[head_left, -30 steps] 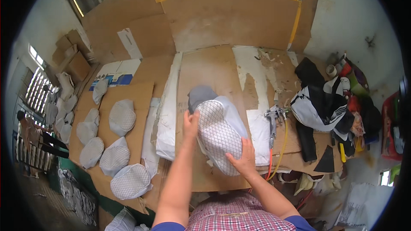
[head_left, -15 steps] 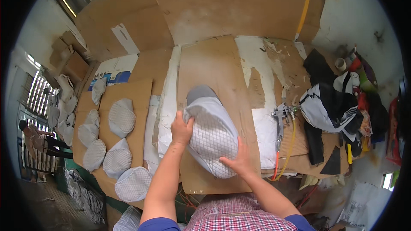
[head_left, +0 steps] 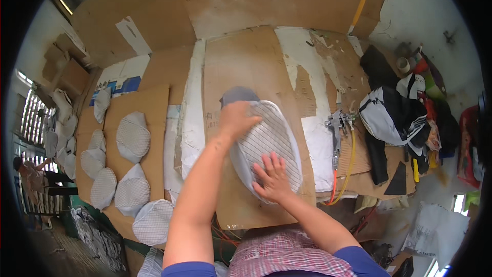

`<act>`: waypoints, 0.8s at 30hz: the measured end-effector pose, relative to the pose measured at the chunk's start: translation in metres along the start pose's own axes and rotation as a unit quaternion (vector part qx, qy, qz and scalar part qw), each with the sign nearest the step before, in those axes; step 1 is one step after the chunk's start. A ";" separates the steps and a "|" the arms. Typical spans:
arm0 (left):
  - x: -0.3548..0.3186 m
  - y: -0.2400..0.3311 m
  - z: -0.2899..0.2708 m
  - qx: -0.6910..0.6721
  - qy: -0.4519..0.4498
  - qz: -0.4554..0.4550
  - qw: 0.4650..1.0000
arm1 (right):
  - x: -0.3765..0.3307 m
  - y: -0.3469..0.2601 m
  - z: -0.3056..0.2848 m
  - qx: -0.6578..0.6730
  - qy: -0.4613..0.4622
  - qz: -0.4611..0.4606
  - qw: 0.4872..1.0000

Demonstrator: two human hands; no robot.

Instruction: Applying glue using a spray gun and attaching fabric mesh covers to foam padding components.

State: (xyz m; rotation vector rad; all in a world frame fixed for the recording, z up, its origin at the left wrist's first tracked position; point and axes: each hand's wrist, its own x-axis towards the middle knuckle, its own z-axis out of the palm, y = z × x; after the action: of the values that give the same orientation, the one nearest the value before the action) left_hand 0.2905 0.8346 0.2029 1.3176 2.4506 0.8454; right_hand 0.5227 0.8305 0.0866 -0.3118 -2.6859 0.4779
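Reaching from the near edge across a cardboard-covered tabletop (head_left: 160, 103) to a pale grey diamond-patterned piece (head_left: 270, 134) with a darker grey rounded far end, laid lengthwise on a brown cardboard sheet (head_left: 241, 216) in the middle, between near and far edges. Touching that far end with the left hand (head_left: 237, 120), back upward, thumb out over the pattern; other fingers partly hidden, so impossible to tell whether closed on it. Resting the right hand (head_left: 273, 178) palm down on the near part, fingers spread wide. Toward the left edge of the tabletop, several similar pieces (head_left: 133, 137) set out on cardboard, and toward the far left corner, a white-and-blue printed sheet (head_left: 122, 78). Right of the middle, a metal spray gun (head_left: 336, 129), with an orange hose (head_left: 334, 182) and a yellow hose (head_left: 352, 159) leading to the near edge. Toward the right edge, a black-and-white heap of fabric (head_left: 393, 120); nearer the near right corner, a black triangular scrap (head_left: 396, 178) just beside a yellow-handled tool (head_left: 415, 171). Along the far edge, an upright cardboard panel (head_left: 256, 0). Beyond the left edge, another person (head_left: 33, 177).
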 end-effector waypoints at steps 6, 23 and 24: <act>-0.017 -0.006 -0.007 0.008 0.044 -0.013 0.999 | 0.009 0.008 -0.030 0.070 -0.061 -0.028 0.995; -0.099 0.040 0.048 -0.180 0.309 -0.162 0.920 | -0.058 0.218 -0.175 0.068 0.039 0.357 0.931; -0.117 0.037 0.059 -0.133 0.309 -0.173 0.926 | -0.072 0.203 -0.199 0.219 0.066 0.315 0.921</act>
State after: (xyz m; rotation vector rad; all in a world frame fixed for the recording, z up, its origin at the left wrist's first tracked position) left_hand 0.4086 0.7768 0.1694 0.5395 2.7427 1.6066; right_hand 0.6991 1.0527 0.1588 -1.0343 -2.2121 1.1689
